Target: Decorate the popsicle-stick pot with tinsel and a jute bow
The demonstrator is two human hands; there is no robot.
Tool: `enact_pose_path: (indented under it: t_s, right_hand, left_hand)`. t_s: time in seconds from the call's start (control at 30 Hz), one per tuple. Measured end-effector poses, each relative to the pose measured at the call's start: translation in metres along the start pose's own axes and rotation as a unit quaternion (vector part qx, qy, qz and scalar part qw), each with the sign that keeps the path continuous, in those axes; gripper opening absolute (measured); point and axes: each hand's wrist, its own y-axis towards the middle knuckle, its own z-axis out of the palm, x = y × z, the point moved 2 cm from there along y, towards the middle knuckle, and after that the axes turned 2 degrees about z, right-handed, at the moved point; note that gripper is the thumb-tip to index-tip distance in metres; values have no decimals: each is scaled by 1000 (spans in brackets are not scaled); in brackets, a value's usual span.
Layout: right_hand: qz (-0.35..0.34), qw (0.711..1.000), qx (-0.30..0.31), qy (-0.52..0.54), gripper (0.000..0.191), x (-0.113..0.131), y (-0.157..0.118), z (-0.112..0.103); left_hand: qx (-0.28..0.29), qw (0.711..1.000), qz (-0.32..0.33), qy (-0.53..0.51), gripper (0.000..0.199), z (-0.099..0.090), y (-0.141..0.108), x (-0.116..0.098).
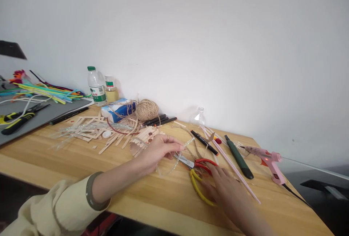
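Observation:
My left hand (159, 151) pinches a thin, glittery clear strip (176, 163) between thumb and fingers. The strip curves below the fingertips, and another stretch rises to their right. My right hand (223, 185) has its fingers at the handles of a pair of scissors (187, 161), one handle red and one yellow. The handles are spread apart, and the blades point left, right beside my left fingertips. Whether the blades touch the strip cannot be made out. Behind my left hand lies a panel of joined craft sticks (145, 138) with small brown dots, partly hidden.
Loose craft sticks (109, 145), a twine ball (147, 110) and a blue-white packet (118, 109) lie left. Bottles (97, 88) stand near the wall. Right are a black marker (204, 142), pink straws (231, 165), a green cutter (239, 156) and a corded pink glue gun (268, 161).

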Motion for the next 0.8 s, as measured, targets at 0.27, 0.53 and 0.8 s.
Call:
enact_pose_path:
  t_s: [0.27, 0.53, 0.8]
  right_hand:
    - [-67, 981, -33, -180, 47, -15, -12, 35]
    - [112, 990, 81, -16, 27, 0, 0, -9]
    - [151, 942, 202, 221, 41, 27, -5, -41]
  left_hand:
    - [10, 1000, 10, 3, 14, -1, -2, 0]
    - [-3, 1000, 13, -25, 17, -6, -2, 2]
    - [5, 999, 26, -35, 17, -2, 3, 1]
